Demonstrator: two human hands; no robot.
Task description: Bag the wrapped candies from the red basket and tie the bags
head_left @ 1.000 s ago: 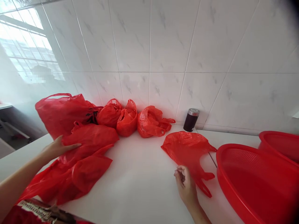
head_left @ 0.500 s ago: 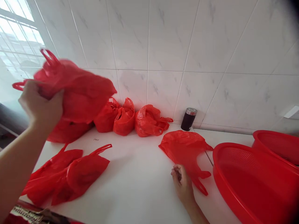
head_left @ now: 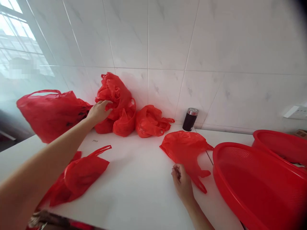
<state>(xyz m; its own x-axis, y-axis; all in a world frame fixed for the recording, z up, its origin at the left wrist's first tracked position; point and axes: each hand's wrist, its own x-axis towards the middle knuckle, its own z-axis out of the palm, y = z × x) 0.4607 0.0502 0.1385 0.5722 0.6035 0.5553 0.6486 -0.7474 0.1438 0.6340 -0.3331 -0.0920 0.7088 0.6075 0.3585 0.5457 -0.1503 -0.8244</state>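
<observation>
My left hand point(head_left: 99, 111) reaches to the wall and rests against a crumpled red plastic bag point(head_left: 114, 88), its thumb and fingers apart. That bag lies on top of other red bags, among them a filled red bag point(head_left: 124, 123) with a handle loop. My right hand point(head_left: 182, 183) is curled closed low over the white table point(head_left: 141, 179); whether something small is inside the fingers is hidden. Just beyond it a flat red plastic bag point(head_left: 184, 148) lies with its handles toward me. Left of centre, another loose red bag point(head_left: 83, 177) lies partly behind my left forearm.
A large red bag point(head_left: 50, 113) stands at the left beside my left wrist. Another filled red bag point(head_left: 151, 121) and a black flask point(head_left: 190, 119) stand along the tiled wall. Two red plastic baskets, the nearer basket point(head_left: 251, 182) and the farther basket point(head_left: 280, 143), fill the right side.
My left hand has carried a red bag from the upper left, rightward and down onto the bags at the wall, and its fingers have loosened. My right hand stays curled in place.
</observation>
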